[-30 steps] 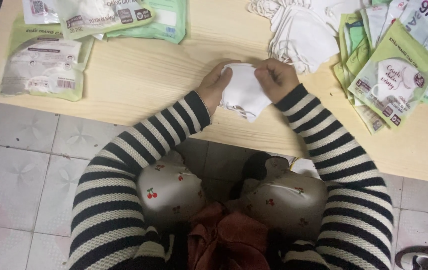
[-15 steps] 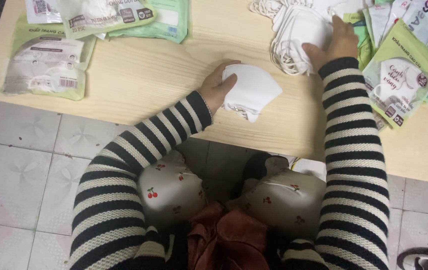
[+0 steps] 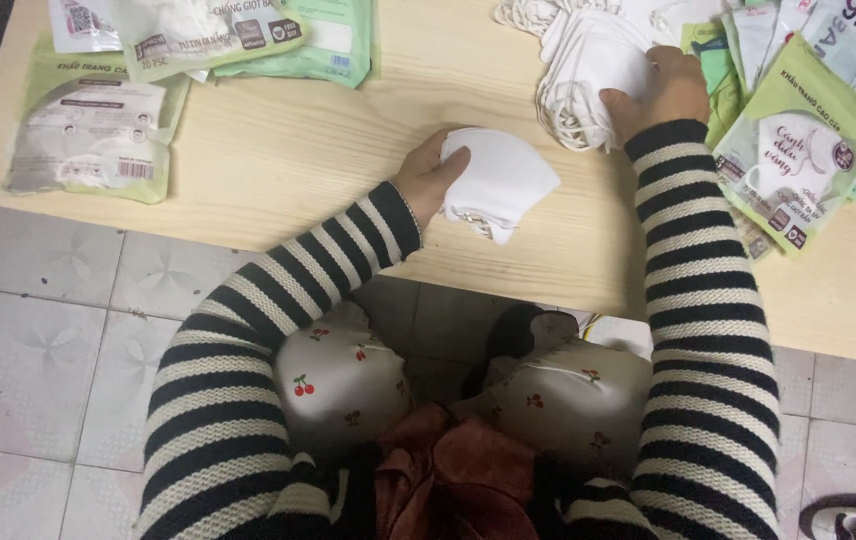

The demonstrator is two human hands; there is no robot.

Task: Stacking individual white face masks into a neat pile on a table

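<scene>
Sitting at a light wooden table, seen from above. Left hand gripping a small stack of folded white masks near the middle of the frame. Right hand closing on a pile of loose white masks at the upper right. Hands staying well apart. Green mask packets lying at the right edge, more packets lying at the upper left.
</scene>
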